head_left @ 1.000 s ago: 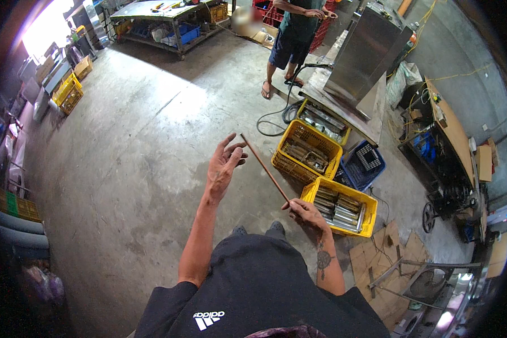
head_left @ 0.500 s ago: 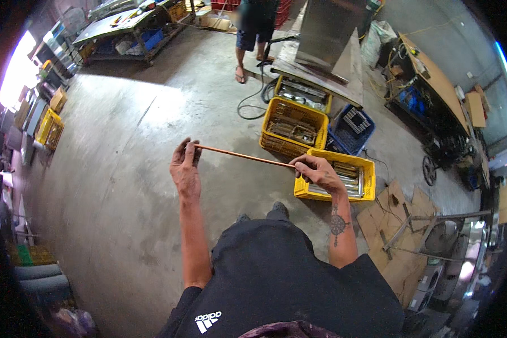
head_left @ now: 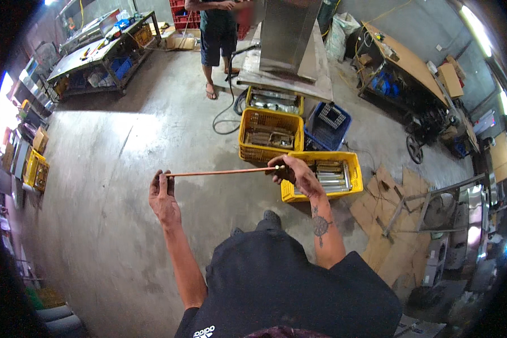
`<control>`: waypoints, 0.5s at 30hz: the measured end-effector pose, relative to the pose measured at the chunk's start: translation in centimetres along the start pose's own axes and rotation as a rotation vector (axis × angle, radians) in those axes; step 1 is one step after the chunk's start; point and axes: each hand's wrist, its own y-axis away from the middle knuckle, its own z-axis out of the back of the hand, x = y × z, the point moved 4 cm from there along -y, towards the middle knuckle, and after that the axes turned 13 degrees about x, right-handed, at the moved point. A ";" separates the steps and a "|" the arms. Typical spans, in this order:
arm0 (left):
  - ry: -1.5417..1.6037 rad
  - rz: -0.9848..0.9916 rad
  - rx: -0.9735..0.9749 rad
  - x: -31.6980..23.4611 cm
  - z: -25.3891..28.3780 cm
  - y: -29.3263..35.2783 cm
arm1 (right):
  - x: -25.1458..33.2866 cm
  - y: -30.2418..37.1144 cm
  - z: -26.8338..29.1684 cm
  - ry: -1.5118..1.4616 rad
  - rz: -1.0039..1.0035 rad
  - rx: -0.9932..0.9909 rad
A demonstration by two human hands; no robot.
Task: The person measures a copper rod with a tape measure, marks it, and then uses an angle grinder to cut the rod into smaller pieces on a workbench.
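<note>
A thin copper tube (head_left: 222, 172) stretches nearly level between my two hands, above the concrete floor. My left hand (head_left: 164, 197) pinches its left end between thumb and fingers. At the other end, my right hand (head_left: 296, 173) is closed on the tube, where a small brass-coloured fitting (head_left: 280, 167) shows by the fingertips. Behind and below the right hand stands a yellow crate (head_left: 355, 179) holding several metal tubes.
Another yellow crate (head_left: 245, 132) of metal parts and a blue crate (head_left: 341, 138) stand ahead, by a table (head_left: 321, 84) bearing a tall metal duct. A person (head_left: 217, 39) stands beyond. Flattened cardboard (head_left: 372, 208) and a metal frame (head_left: 403, 214) lie right.
Both hands have shifted left in view with the tube, which now lies nearly level. The right fingers have moved, and the brass-coloured fitting shows. More of the person ahead is visible.
</note>
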 end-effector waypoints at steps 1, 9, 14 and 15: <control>-0.010 0.007 -0.010 0.0 0.1 0.1 | -0.1 0.2 -0.1 0.014 0.018 0.003; 0.017 0.015 -0.052 0.0 0.3 1.0 | -2.7 0.3 0.0 0.214 -0.108 -0.010; 0.043 0.049 0.057 1.0 -1.8 1.6 | -4.2 -0.8 -2.6 0.117 -0.108 -0.019; 0.019 0.121 0.118 1.8 -2.5 2.0 | -5.0 -1.3 -3.4 0.063 -0.109 -0.014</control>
